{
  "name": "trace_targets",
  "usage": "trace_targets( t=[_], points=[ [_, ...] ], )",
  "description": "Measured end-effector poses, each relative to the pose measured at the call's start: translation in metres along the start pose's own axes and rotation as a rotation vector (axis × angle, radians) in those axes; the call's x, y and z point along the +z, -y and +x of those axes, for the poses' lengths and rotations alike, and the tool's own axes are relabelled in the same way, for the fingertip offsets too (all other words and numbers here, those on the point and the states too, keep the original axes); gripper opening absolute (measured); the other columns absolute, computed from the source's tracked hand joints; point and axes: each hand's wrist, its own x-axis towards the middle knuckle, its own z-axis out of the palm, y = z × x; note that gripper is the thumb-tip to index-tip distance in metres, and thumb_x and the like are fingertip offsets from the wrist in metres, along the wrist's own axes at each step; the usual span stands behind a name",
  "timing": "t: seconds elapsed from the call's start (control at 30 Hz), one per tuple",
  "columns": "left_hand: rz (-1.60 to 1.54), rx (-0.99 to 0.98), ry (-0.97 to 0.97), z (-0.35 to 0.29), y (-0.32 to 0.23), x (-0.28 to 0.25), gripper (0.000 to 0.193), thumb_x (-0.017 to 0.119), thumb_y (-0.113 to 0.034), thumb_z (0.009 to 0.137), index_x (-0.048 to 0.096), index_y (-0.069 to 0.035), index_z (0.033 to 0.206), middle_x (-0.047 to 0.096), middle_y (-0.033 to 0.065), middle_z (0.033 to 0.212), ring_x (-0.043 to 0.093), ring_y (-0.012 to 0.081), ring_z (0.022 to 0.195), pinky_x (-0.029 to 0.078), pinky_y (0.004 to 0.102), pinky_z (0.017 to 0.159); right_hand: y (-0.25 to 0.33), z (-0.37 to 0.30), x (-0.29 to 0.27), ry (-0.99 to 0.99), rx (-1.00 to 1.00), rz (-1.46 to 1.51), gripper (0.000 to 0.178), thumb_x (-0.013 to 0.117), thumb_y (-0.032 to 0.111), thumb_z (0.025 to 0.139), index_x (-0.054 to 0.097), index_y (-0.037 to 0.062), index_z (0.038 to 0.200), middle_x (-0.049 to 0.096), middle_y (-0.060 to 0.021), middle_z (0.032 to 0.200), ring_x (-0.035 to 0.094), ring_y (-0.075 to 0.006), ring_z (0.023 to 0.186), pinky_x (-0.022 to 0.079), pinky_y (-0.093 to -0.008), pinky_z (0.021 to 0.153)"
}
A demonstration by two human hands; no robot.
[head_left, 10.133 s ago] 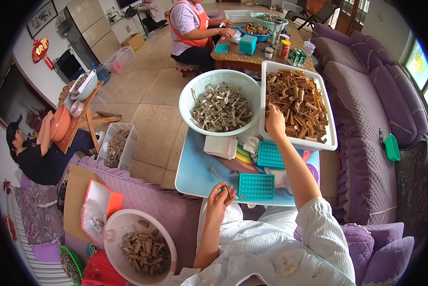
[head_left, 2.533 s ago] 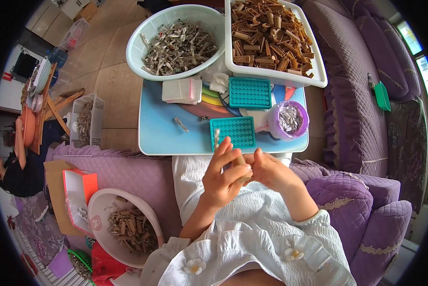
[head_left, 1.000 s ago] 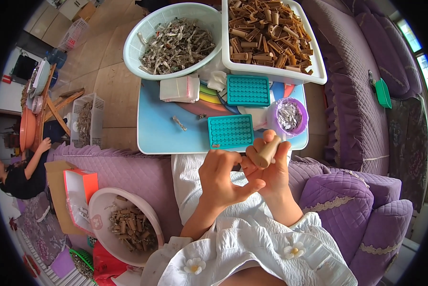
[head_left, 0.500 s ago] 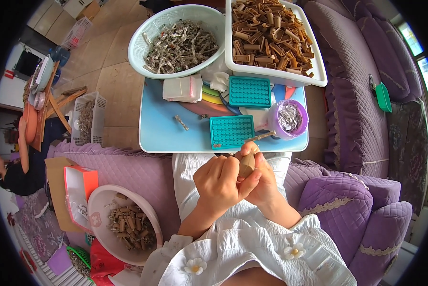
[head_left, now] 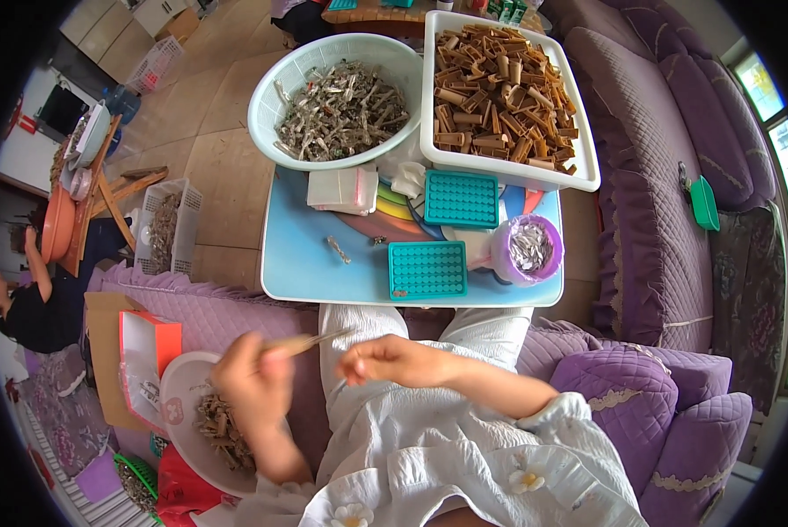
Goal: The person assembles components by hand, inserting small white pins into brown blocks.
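My left hand [head_left: 258,386], blurred by motion, is closed around a slender tan piece [head_left: 293,344] with a thin tip pointing right; its exact kind cannot be made out. It is over the edge of a pale pink basin [head_left: 173,411] that holds brown tube-like pieces [head_left: 227,435]. Above my lap, my right hand [head_left: 390,362] has its fingers curled together close to that tip. Whether something small is pinched in them is hidden. In front of my knees stands a low blue table [head_left: 310,277] with two teal moulded trays [head_left: 427,270] and a purple-rimmed cup [head_left: 528,249] of silvery bits.
A pale green basin [head_left: 262,132] of silvery strips and a white tub [head_left: 590,167] of brown half-tubes stand at the table's far side. A white packet stack [head_left: 341,191] lies nearby. An orange box [head_left: 152,338] is at left; another person [head_left: 38,303] works far left.
My hands have come apart. The left swung left toward the pink basin with the tan piece, and the right drew back lower over my lap. The view has tipped slightly upward.
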Motion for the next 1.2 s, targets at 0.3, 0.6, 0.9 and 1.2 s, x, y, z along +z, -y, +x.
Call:
trace_targets(
  t=[0.3,0.6,0.9,1.2],
  points=[
    [0.637,-1.049,0.446,-0.09,0.087,-0.126,0.029,0.052,-0.03,0.068,0.063,-0.004,0.061,0.058,0.0085,0.055,0.058,0.0184,0.059,0.044,0.0282,0.056,0.144,-0.005,-0.183,-1.032,-0.391,-1.825,0.016,0.048,0.005,0.073,0.06,0.007,0.084,0.055,-0.0115,0.078,0.053,-0.0283,0.074,0.045,-0.0353,0.067],
    [1.029,-0.873,0.678,-0.086,0.124,-0.123,0.035,0.057,-0.036,0.064,0.063,-0.002,0.073,0.06,0.0163,0.069,0.058,0.0285,0.067,0.046,0.0366,0.063,0.182,0.029,-0.259,-0.911,-0.213,-2.521,0.008,0.051,0.013,0.07,0.059,0.0103,0.072,0.053,-0.0027,0.088,0.047,-0.0179,0.09,0.034,-0.0339,0.082],
    [0.235,-0.039,0.504,0.09,0.057,0.066,0.019,0.059,-0.018,0.072,0.058,-0.006,0.087,0.059,0.0122,0.08,0.057,0.0286,0.075,0.045,0.0364,0.062,0.182,0.029,-0.257,-0.909,-0.178,-2.618,0.012,0.05,0.011,0.073,0.054,0.0094,0.084,0.053,-0.0029,0.085,0.051,-0.0165,0.084,0.034,-0.0389,0.084],
    [0.139,0.172,0.554,0.085,0.067,0.198,0.022,0.062,-0.014,0.069,0.055,-0.006,0.088,0.056,0.0089,0.074,0.056,0.0276,0.071,0.045,0.0367,0.06,0.191,0.008,-0.235,-1.063,-0.448,-2.165,0.021,0.054,0.009,0.074,0.047,0.0058,0.093,0.05,-0.0081,0.075,0.054,-0.0248,0.074,0.045,-0.0327,0.064]
  ],
)
